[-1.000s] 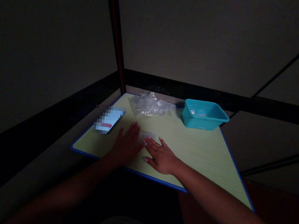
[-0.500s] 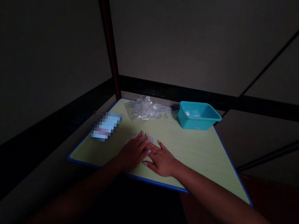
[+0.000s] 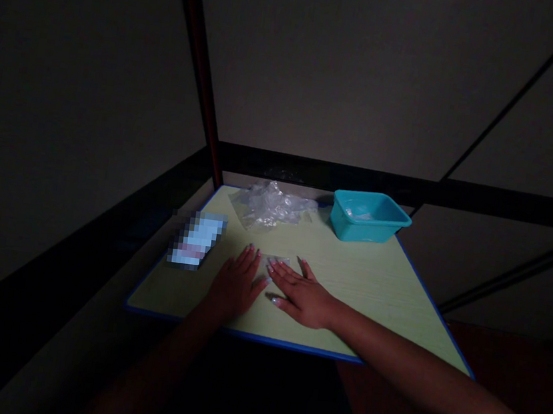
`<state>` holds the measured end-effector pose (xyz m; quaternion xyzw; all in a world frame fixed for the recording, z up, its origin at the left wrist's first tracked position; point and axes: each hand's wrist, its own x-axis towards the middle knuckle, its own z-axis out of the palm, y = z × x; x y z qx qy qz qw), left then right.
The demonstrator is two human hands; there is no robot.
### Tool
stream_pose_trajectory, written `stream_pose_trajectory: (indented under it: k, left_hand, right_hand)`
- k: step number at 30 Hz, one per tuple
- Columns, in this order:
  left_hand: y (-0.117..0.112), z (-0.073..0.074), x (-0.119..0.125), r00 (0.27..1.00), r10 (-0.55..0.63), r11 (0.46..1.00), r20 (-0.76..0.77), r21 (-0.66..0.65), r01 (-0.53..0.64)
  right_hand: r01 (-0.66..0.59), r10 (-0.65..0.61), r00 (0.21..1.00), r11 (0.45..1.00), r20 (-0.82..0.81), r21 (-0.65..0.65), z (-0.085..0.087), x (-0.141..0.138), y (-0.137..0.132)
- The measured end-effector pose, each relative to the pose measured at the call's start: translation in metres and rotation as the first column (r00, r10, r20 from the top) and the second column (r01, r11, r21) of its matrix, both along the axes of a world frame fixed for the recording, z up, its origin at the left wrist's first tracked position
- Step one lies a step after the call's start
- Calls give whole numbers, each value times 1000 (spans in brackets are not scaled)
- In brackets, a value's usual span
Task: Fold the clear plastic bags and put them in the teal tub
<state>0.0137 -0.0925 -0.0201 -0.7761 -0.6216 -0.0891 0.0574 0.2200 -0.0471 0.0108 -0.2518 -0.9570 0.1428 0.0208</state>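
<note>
A small clear plastic bag [image 3: 280, 260] lies flat on the table, partly covered by fingers. My left hand [image 3: 235, 282] rests palm down at its left side, fingers stretched out and the thumb pointing right. Over the bag's near part lie the extended fingers of my right hand [image 3: 303, 295], with its thumb held apart. Neither hand grasps anything. Whether the left fingertips touch the bag's edge, I cannot tell.
A crumpled heap of clear plastic bags [image 3: 271, 205] sits at the back of the blue-edged table [image 3: 371, 292]. At the back right stands a turquoise plastic basin [image 3: 367, 228] with some clear pieces inside. A pixelated, bright flat object [image 3: 199, 241] lies at the left edge.
My left hand has slid left, away from the right hand, which has shifted slightly right. The hands overlapped before and are now apart, showing more of the table between them.
</note>
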Motion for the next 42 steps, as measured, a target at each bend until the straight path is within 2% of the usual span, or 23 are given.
stream_pose_trajectory:
  k: [3, 8, 14, 20, 26, 30, 33, 35, 37, 40, 42]
  left_hand:
    - [-1, 2, 0, 1000, -10, 1000, -14, -12, 10]
    - [0, 2, -1, 999, -1, 999, -39, -53, -1]
    - [0, 4, 5, 997, 55, 998, -48, -38, -57]
    - [-1, 4, 6, 998, 55, 998, -39, -27, -56]
    - [-1, 0, 5, 997, 63, 998, -45, -5, -63]
    - [-3, 6, 6, 996, 71, 994, -50, -82, -75]
    - [0, 13, 12, 990, 131, 977, -50, -162, -137]
    - [7, 20, 20, 987, 157, 972, -31, -172, -160]
    - [19, 28, 33, 994, 109, 983, 7, -151, -107]
    - [43, 40, 54, 995, -53, 990, 84, -124, 63]
    - [57, 44, 64, 975, -173, 973, 141, -131, 191]
  right_hand:
    - [81, -80, 997, 996, -11, 44, 7, -16, 2]
    - [47, -50, 999, 994, 21, 101, 2, -34, 9]
    - [97, -108, 988, 990, 112, 99, -11, -26, 16]
    - [111, -125, 976, 990, 177, 83, -2, -19, 13]
    - [68, -82, 969, 995, 232, 67, 3, -12, 14]
    - [50, -61, 976, 997, 208, 57, -1, -8, 15]
    - [50, -58, 982, 998, 181, 48, -4, -7, 16]
    - [37, -46, 984, 998, 172, 53, -4, -6, 17]
    - [12, -21, 990, 998, 142, 69, -5, -4, 18]
    - [-10, 3, 998, 994, 63, 108, -7, 2, 21]
    - [8, -13, 999, 992, 44, 122, -9, 7, 25]
